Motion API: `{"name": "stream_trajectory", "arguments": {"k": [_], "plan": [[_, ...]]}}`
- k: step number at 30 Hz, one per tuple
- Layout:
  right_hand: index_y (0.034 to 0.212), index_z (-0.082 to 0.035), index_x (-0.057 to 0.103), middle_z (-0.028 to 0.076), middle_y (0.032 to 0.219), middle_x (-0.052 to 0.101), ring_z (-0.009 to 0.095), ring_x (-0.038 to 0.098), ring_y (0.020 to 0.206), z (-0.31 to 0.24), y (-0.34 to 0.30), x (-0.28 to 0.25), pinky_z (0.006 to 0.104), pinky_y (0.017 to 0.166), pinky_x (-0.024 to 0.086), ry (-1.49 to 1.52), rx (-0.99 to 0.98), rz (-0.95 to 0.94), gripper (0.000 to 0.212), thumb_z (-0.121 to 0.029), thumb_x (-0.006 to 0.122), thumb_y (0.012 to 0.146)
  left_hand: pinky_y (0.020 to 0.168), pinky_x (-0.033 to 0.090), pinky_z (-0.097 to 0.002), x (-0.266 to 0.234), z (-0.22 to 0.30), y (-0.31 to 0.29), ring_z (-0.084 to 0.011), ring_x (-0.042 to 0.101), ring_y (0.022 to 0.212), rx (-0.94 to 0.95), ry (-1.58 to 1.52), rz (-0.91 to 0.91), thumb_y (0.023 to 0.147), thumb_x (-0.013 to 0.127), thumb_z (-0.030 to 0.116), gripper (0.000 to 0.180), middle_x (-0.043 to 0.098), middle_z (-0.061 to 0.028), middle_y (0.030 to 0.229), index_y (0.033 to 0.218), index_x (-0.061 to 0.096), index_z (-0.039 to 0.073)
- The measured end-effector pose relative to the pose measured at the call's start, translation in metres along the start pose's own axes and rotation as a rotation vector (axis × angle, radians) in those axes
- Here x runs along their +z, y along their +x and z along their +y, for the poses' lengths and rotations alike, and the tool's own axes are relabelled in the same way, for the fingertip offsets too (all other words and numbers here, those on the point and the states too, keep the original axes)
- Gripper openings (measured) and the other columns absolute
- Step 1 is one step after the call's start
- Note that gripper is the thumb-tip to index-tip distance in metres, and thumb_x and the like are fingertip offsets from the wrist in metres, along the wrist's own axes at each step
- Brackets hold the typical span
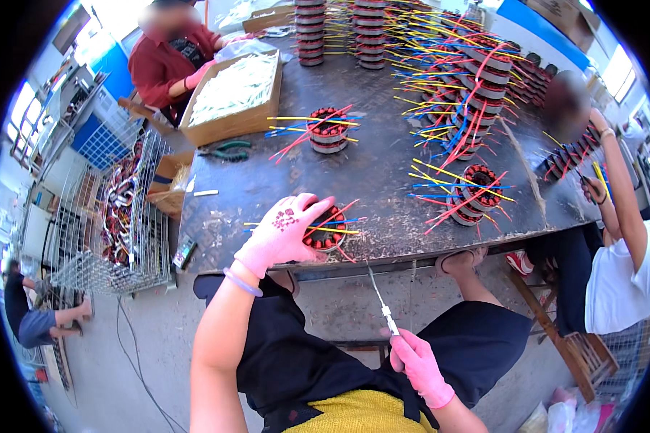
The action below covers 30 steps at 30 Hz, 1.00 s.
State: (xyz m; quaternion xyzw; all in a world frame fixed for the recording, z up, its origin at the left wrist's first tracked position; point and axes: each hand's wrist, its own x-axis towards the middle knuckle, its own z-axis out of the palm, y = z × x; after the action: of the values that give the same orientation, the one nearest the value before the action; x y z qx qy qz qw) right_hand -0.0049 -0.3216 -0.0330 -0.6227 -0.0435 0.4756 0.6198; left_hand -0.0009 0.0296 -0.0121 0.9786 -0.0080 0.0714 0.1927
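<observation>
Near the table's front edge, my left hand point(285, 231), in a pink glove, is closed around a wound motor stator point(329, 234). Yellow, blue and red wires stick out of this ring, and my palm and fingers cover its left side. Over my lap, my right hand point(420, 364), also pink-gloved, is closed on a slim tool point(388, 316) with a white grip and a long narrow shaft. The shaft points up toward the table edge, close to the stator; whether its tip touches anything is too fine to tell.
Other stators stand singly point(329, 137) and in tall stacks point(484, 79) with wires jutting out. A cardboard box point(188, 119) of white pieces, green-handled pliers point(227, 150) and a wire basket point(115, 231) are at left. Co-workers sit at far left point(159, 65) and right point(621, 274).
</observation>
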Motion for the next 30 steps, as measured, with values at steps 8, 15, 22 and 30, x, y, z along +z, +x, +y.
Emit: {"name": "stream_trajectory", "arguments": {"k": [8,15,22,30], "plan": [[0.129,0.002,0.059,-0.007,0.066,0.047,0.004,0.039,0.058,0.005,0.002,-0.003,0.0205,0.054,0.028,0.034,0.056,-0.044,0.035,-0.022,0.052,0.104,0.104,0.044,-0.0443,0.001,0.008,-0.007,-0.0387,0.055,0.119,-0.022,0.015,-0.004,0.058,0.089,0.036,0.098,0.055,-0.0177,0.131,0.143,0.049,0.009],[0.130,0.003,0.059,-0.006,0.066,0.047,0.004,0.038,0.058,0.003,0.003,-0.004,0.0204,0.055,0.030,-0.001,0.030,-0.060,0.037,-0.023,0.052,0.105,0.108,0.041,-0.0449,0.004,0.006,-0.001,-0.0391,0.051,0.125,-0.011,-0.008,-0.013,0.060,0.088,0.035,0.098,0.052,-0.0184,0.137,0.145,0.047,0.009],[0.129,0.000,0.060,-0.006,0.065,0.047,0.004,0.042,0.058,0.004,0.005,-0.001,0.0210,0.056,0.035,-0.021,0.024,-0.070,0.036,-0.026,0.051,0.106,0.110,0.039,-0.0451,0.003,0.005,-0.005,-0.0394,0.050,0.127,-0.040,-0.027,-0.024,0.061,0.088,0.036,0.100,0.051,-0.0186,0.139,0.147,0.045,0.010],[0.131,0.002,0.058,-0.006,0.066,0.047,0.004,0.039,0.059,-0.003,0.000,-0.002,0.0199,0.055,0.030,-0.017,0.041,-0.060,0.036,-0.021,0.050,0.105,0.110,0.039,-0.0460,-0.001,0.009,-0.003,-0.0395,0.049,0.128,0.022,-0.029,-0.044,0.062,0.087,0.034,0.098,0.047,-0.0191,0.142,0.149,0.046,0.021]]}}
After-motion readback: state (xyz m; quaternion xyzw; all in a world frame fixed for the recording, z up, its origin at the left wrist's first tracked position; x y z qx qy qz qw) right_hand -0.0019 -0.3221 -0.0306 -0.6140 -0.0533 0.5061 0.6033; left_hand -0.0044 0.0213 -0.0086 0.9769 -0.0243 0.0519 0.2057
